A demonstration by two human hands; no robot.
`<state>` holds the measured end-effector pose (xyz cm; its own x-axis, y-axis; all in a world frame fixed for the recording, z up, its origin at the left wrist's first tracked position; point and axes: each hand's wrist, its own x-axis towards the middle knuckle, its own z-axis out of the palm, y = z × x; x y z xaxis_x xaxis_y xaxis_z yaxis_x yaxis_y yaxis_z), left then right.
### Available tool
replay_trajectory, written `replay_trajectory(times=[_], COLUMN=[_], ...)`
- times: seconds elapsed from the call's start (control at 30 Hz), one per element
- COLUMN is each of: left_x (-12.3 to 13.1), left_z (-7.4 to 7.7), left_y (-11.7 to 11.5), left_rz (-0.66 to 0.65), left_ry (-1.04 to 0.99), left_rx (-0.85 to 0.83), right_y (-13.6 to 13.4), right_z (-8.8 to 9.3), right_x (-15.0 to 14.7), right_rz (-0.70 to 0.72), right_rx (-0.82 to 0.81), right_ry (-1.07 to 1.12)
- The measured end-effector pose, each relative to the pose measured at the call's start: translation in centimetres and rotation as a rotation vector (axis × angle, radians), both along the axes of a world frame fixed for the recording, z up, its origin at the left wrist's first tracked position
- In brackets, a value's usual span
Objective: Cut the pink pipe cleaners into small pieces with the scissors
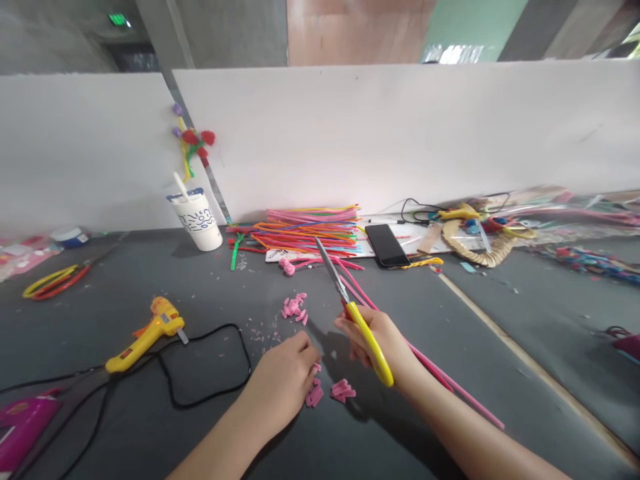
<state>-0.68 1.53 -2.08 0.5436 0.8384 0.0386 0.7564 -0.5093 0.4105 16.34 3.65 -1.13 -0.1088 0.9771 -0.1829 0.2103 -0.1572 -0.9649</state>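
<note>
Yellow glue gun (145,337) lies well left of the left hand (283,380), whose fingers curl down onto cut pink pieces (315,395); a pinch cannot be confirmed. Just right, the right hand (385,347) grips yellow-handled scissors (350,307), blades nearly closed; long pink stems (440,373) run beneath its wrist.

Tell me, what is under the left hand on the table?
Short pink pieces stick out from under the left hand, on the gray table. The palm covers whatever else lies beneath it.
</note>
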Motion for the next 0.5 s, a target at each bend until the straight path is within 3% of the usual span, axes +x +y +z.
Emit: replay_trajectory(times=[0.1, 0.17, 0.27, 0.4, 0.5], left_x=[0.3, 0.3, 0.4, 0.5, 0.6], left_z=[-0.3, -0.2, 0.3, 0.8, 0.6], left_y=[0.1, 0.1, 0.1, 0.2, 0.1], left_rz=[-0.011, 0.02, 0.145, 0.278, 0.314], left_ry=[0.077, 0.018, -0.28, -0.815, -1.03], left_rx=[0.023, -0.002, -0.17, -0.631, -0.791], right_y=[-0.1, -0.1, -0.4, -1.0, -1.5], right_z=[-0.1, -0.1, 0.0, 0.1, 0.3], right_x=[0.1, 0.1, -0.1, -0.7, -1.1], right_rz=[0.007, 0.013, 0.036, 0.104, 0.144], right_rx=[0.006, 0.01, 0.01, -0.015, -0.034], right_ry=[-0.001, -0.004, 0.003, 0.036, 0.056])
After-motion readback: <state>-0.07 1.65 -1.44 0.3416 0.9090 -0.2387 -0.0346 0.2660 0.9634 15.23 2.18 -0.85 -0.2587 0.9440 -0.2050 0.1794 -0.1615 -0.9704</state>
